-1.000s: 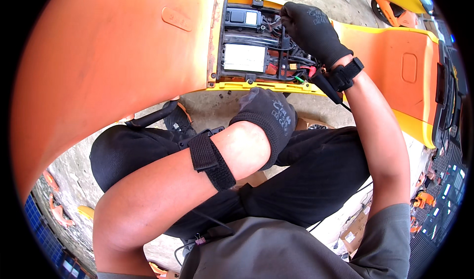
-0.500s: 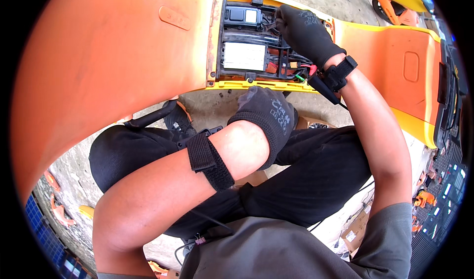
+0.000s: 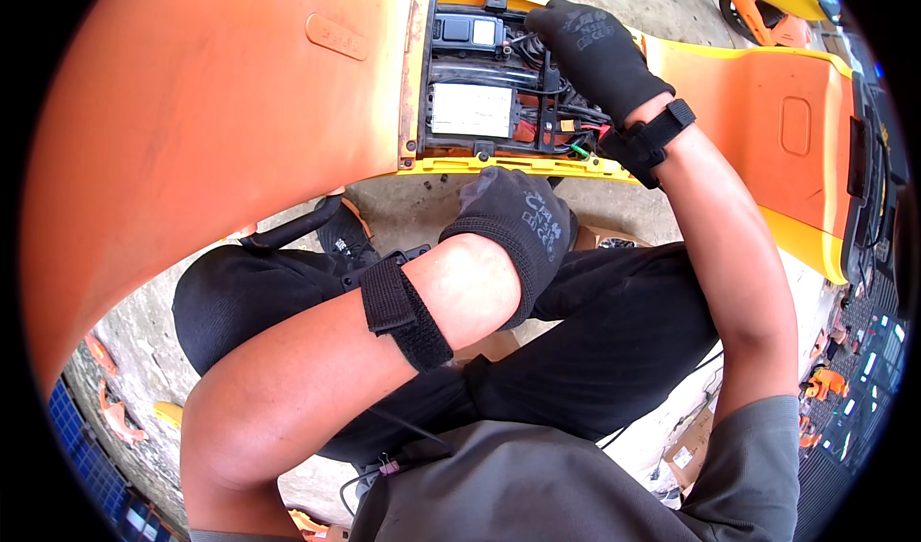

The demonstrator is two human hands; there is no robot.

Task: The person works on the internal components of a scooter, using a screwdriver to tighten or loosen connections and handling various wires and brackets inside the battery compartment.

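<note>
An orange and yellow scooter body [image 3: 211, 129] lies across the view, its compartment open, showing a black module [image 3: 464, 34], a silver box [image 3: 472, 110], cables and a green connector [image 3: 578, 150]. My right hand [image 3: 597, 55], in a black glove, is closed at the compartment's upper right, over the cables; what its fingertips grip is hidden. My left hand [image 3: 508, 221], also gloved, is closed just below the yellow rim [image 3: 451, 166]; whatever it holds is out of sight behind it.
I sit with legs bent beneath the body, beside a black bar [image 3: 293, 230]. A cardboard box [image 3: 602, 235] is behind my knee. Loose orange parts [image 3: 113, 408] lie at left, more at right. Another orange and yellow body with a wheel [image 3: 743, 14] stands at the top right.
My right hand has shifted slightly up and to the left along the compartment's far side. My left hand has stayed nearly still.
</note>
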